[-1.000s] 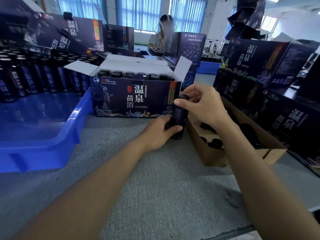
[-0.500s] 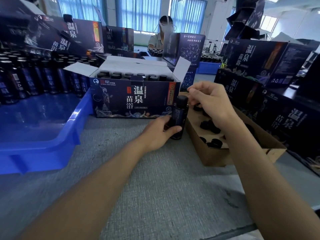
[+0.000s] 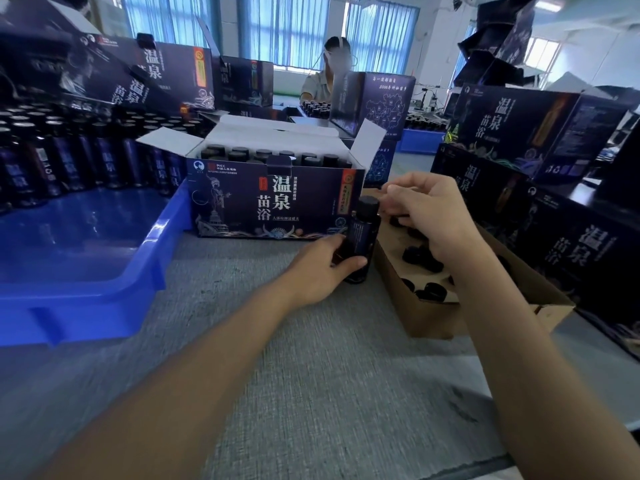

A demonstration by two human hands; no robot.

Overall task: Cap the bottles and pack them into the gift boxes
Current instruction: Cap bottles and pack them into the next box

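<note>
1. The left hand [image 3: 322, 268] covers the lower part of the bottle [image 3: 362, 233], and the label is too dim to read.
2. The right hand [image 3: 427, 211] hides part of the cardboard tray [image 3: 433, 318] and its loose caps [image 3: 420, 255]. Its fingers are curled, but whether they pinch anything cannot be told.
3. The left hand grips the 1 bottle, which stands upright and capped on the table [image 3: 311, 375], just right of the open gift box [image 3: 277, 202].
4. The right hand hovers just right of the bottle's top.
</note>
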